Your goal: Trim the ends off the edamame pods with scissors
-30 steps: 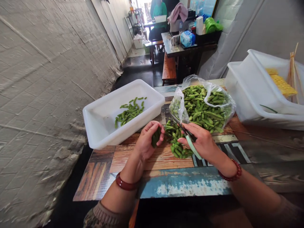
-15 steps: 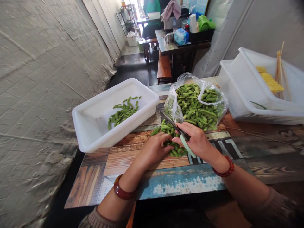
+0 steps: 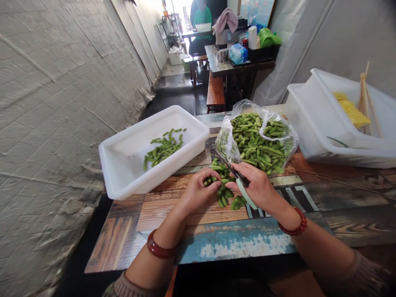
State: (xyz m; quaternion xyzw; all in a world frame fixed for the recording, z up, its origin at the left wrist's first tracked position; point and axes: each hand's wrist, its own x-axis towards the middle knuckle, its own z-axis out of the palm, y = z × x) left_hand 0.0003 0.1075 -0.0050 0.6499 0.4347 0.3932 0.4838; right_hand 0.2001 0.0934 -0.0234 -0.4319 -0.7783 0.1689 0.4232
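My left hand (image 3: 201, 187) is closed around a few green edamame pods (image 3: 209, 180), just above the table. My right hand (image 3: 253, 183) grips a pair of scissors (image 3: 243, 192) with pale green on the handle; the dark blades point up and left, away from me. Between and under my hands lies a loose pile of edamame (image 3: 223, 197). Behind it stands an open clear plastic bag (image 3: 228, 142) full of edamame (image 3: 256, 138). To the left, a white rectangular tub (image 3: 123, 159) has a small heap of pods (image 3: 163, 149) on its bottom.
Stacked white tubs (image 3: 306, 111) on the right hold a yellow bundle (image 3: 351, 110) and thin sticks. The patchwork table (image 3: 173, 210) runs near a brick wall (image 3: 46, 123) on the left. Farther back are a wooden bench (image 3: 215, 91), a cluttered table (image 3: 213, 62) and a seated person (image 3: 202, 18).
My left hand has lifted slightly from the pile, with pods now visible in its fingers. The right hand still holds the scissors in nearly the same place. The view has shifted a little.
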